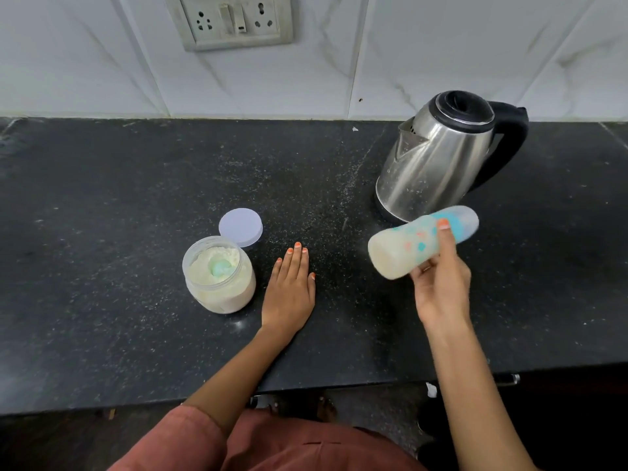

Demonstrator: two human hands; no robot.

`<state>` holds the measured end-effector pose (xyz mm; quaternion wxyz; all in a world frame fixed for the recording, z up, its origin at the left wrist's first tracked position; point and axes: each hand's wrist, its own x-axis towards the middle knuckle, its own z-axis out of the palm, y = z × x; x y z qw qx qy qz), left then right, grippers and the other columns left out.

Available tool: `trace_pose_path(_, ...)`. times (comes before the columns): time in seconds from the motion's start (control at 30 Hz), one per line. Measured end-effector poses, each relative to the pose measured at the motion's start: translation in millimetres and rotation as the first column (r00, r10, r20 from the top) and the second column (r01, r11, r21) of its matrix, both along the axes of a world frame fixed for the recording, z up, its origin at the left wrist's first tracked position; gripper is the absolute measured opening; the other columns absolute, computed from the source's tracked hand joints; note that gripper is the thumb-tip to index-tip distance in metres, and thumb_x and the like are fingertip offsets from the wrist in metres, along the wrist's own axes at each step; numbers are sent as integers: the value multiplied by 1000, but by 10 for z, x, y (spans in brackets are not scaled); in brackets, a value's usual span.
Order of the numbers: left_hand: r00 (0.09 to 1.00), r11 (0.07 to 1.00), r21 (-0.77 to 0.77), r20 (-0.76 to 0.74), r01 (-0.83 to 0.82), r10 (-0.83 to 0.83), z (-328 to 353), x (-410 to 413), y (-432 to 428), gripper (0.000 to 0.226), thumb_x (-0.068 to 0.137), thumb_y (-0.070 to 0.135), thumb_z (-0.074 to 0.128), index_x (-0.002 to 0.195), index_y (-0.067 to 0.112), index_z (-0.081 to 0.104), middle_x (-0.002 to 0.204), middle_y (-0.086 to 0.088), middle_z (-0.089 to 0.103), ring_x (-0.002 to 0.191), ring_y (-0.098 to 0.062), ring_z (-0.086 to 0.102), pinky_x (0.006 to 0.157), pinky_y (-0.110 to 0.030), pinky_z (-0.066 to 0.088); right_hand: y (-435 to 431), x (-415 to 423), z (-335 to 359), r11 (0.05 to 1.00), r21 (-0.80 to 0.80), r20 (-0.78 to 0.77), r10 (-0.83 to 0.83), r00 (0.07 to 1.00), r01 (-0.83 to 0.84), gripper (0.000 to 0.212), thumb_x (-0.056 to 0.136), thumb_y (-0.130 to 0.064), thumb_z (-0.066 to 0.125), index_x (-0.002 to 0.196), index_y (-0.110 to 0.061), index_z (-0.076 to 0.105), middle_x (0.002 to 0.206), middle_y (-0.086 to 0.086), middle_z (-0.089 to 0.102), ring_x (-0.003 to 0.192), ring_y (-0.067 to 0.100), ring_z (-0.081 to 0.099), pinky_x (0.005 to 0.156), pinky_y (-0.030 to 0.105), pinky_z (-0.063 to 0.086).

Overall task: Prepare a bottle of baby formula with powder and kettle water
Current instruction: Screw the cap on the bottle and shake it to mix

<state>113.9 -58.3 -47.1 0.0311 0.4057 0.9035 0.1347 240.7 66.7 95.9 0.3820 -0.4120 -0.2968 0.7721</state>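
The right hand (pixel 440 283) grips a translucent patterned baby bottle (pixel 423 245) filled with milky liquid, held tilted above the black speckled stone counter (pixel 136 198), just in front of the steel electric kettle with a black handle (pixel 441 158). The left hand (pixel 289 290) lies flat, fingers together, palm down on the counter beside the open clear plastic jar of pale powder (pixel 219 275), whose round white lid (pixel 240 227) lies just behind it. Wide bare counter stretches left of the jar and between the hands, and the front edge runs beneath both forearms.
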Motion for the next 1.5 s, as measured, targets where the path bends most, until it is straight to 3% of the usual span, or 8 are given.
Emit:
trace_pose_path(0.2, 1000, 1000, -12, 3, -8, 8, 22, -1, 5, 62, 91, 33, 9, 139, 2, 31, 148, -13, 30, 137, -27, 30, 111, -37, 17, -240, 57, -119, 904, 63, 254, 396, 882, -424, 8, 80, -12, 62, 86, -12, 66, 69, -5, 74, 65, 5, 69, 56, 20, 56)
trace_pose_path(0.37, 1000, 1000, -12, -11, -24, 24, 29, 2, 9, 56, 92, 29, 18, 135, 0, 40, 142, -15, 40, 131, -28, 39, 107, -41, 28, -32, 8, -47, 997, 46, 11, 63, 998, -63, 9, 87, -18, 57, 87, -14, 64, 71, -7, 74, 68, 4, 69, 55, 20, 56)
trace_pose_path(0.53, 1000, 1000, 1, -10, -16, 16, 21, -2, 0, 54, 91, 27, 23, 130, -1, 46, 137, -17, 47, 126, -29, 46, 103, -42, 31, -247, 3, -93, 912, 142, 224, 350, 909, -386, 8, 79, -12, 63, 87, -13, 66, 72, -6, 74, 69, 4, 69, 58, 20, 56)
trace_pose_path(0.7, 1000, 1000, -3, -9, -16, 16, 8, -1, -1, 56, 92, 29, 17, 135, 0, 39, 143, -15, 40, 131, -27, 39, 107, -39, 24, -74, -19, -58, 998, 34, 15, 43, 999, -43, 9, 86, -19, 59, 89, -13, 65, 78, -4, 73, 70, 5, 69, 54, 18, 54)
trace_pose_path(0.9, 1000, 1000, -5, 7, 1, -1, 7, -6, 4, 61, 90, 32, 10, 139, 2, 32, 147, -14, 31, 136, -27, 31, 110, -37, 16, -294, 29, -155, 916, 85, 245, 362, 900, -391, 7, 81, -12, 62, 86, -14, 66, 71, -6, 74, 67, 4, 70, 57, 19, 56)
trace_pose_path(1.07, 1000, 1000, -4, -7, -17, 17, -1, -5, 3, 55, 92, 29, 19, 134, 0, 40, 141, -15, 42, 131, -28, 40, 107, -40, 23, -30, -19, -79, 998, 8, 29, 56, 998, -57, 10, 85, -21, 60, 88, -13, 65, 73, -5, 74, 70, 5, 69, 55, 19, 55)
trace_pose_path(1.23, 1000, 1000, 1, 3, -1, 1, -7, -7, 3, 63, 90, 33, 8, 140, 2, 29, 149, -14, 28, 138, -26, 27, 111, -36, 14, -331, -5, -139, 908, 124, 231, 366, 902, -400, 9, 79, -11, 64, 87, -15, 67, 74, -6, 74, 70, 5, 69, 62, 20, 57)
trace_pose_path(1.5, 1000, 1000, 16, -26, 2, -2, 4, -1, 8, 66, 89, 36, 2, 142, 4, 24, 151, -12, 23, 140, -24, 21, 112, -34, 10, -183, -36, -108, 981, 103, 111, 155, 982, -167, 10, 83, -18, 63, 92, -14, 67, 80, -5, 73, 74, 5, 69, 59, 20, 56)
